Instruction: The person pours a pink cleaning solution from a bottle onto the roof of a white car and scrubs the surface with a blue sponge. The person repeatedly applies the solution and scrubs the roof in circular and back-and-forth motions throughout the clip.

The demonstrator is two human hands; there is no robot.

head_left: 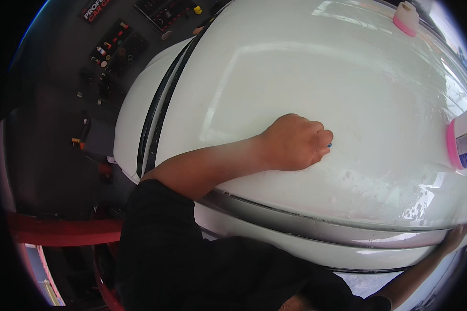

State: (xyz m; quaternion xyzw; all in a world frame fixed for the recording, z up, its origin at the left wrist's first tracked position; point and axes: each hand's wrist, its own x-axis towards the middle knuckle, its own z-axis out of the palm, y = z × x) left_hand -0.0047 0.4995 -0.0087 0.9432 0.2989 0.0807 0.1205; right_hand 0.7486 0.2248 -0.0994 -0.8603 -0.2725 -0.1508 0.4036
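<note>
My left hand (298,142) is closed in a fist, knuckles up, against a wet white car roof (296,72). A small blue piece (329,145) peeks out under its fingers; most of it is hidden, so its kind does not show. Far to the right, my right hand (455,236) rests on the car's near edge, beside the grey roof rail strip (347,236). Its fingers look stretched out along the edge, with nothing seen in them.
A white bottle with pink liquid (454,142) is at the right, partly cut off. A smaller white and pink container (406,19) stands at the far right of the roof. Water drops dot the near right surface. A red beam (67,230) and dark wall racks (111,49) are at left.
</note>
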